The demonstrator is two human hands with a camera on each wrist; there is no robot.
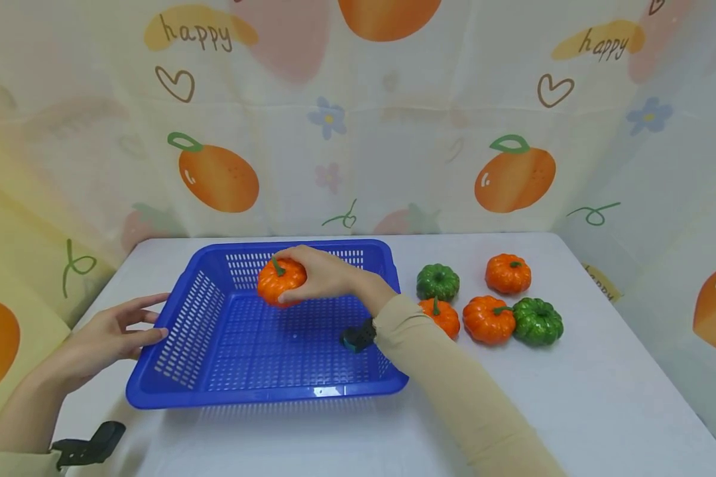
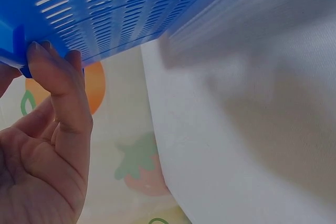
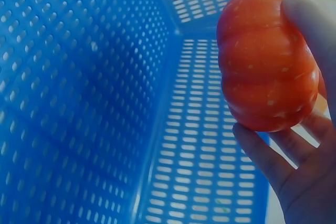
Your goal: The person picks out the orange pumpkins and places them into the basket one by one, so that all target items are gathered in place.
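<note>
My right hand (image 1: 324, 273) grips an orange pumpkin (image 1: 272, 283) with a green stem, held above the floor of a blue plastic basket (image 1: 233, 391). In the right wrist view, thumb and fingers curl round the ribbed orange pumpkin (image 3: 268, 61), with the slotted basket wall (image 3: 194, 145) behind it. My left hand (image 1: 107, 341) holds the basket's left rim, thumb on the near side. The left wrist view shows its fingers (image 2: 60, 85) bent over the rim of the blue basket (image 2: 121, 11). Apart from the pumpkin in my hand, nothing lies in the visible part of the basket.
Right of the basket on the white table (image 1: 596, 397) lie a green pumpkin (image 1: 438, 282), another green pumpkin (image 1: 537, 322) and orange pumpkins (image 1: 508, 273), one partly behind my right sleeve (image 1: 453, 377). A printed cloth (image 1: 370, 165) hangs behind the table.
</note>
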